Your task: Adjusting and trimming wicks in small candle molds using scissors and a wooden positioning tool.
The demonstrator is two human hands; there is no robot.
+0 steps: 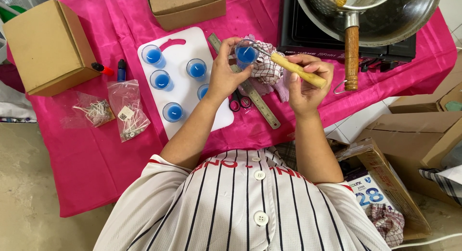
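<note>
At the far left of the pink cloth [86, 155], well away from our grip, a brown cardboard box [45, 46] stands above two clear bags of wicks [115, 109], with small dye bottles [111, 69] lying just beside the box; closer in, a white cutting board [192, 42] carries five small glasses of blue wax [161, 80], the nearest just left of our left wrist; our left hand [224, 75] closes its fingers around a sixth glass of blue wax [246, 54], lifted clear of the board; our right hand [305, 82] pinches the pale wooden handle of a thin metal tool [298, 70] whose tip reaches the glass's rim; beneath the grip lie a checked rag [267, 70], a steel ruler [257, 99] and pink-handled scissors [239, 101]; beyond our right hand a steel pan [385, 20] with a wooden handle sits on a black stove [308, 39], with cardboard boxes [414, 131] on the floor at far right
</note>
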